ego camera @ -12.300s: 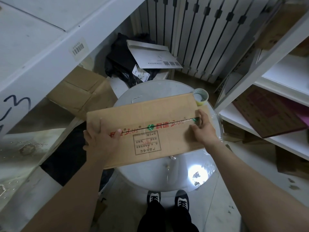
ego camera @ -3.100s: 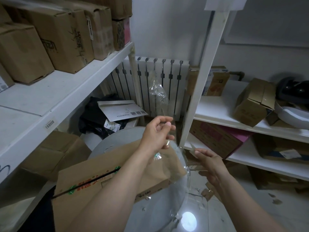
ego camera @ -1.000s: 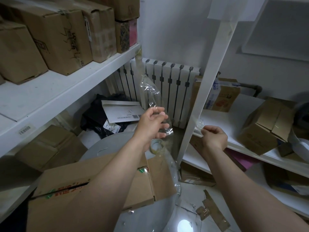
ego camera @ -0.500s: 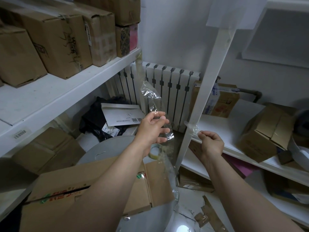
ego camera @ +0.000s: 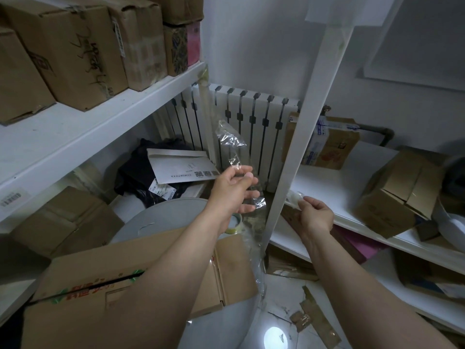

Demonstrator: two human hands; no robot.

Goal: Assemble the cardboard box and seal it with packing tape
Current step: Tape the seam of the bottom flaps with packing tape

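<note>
The cardboard box (ego camera: pixel 105 285) lies near left on the round table (ego camera: pixel 161 212). It is brown with red print and its flaps are loose. It looks light and stiff, best taken by its edges. The left hand (ego camera: pixel 234 190) pinches a clear tape strip (ego camera: pixel 231 144) that is flimsy, sticky and crumpled, so hold it only by the ends. Farther right, the right hand (ego camera: pixel 314 215) pinches a tape wad (ego camera: pixel 293 197).
</note>
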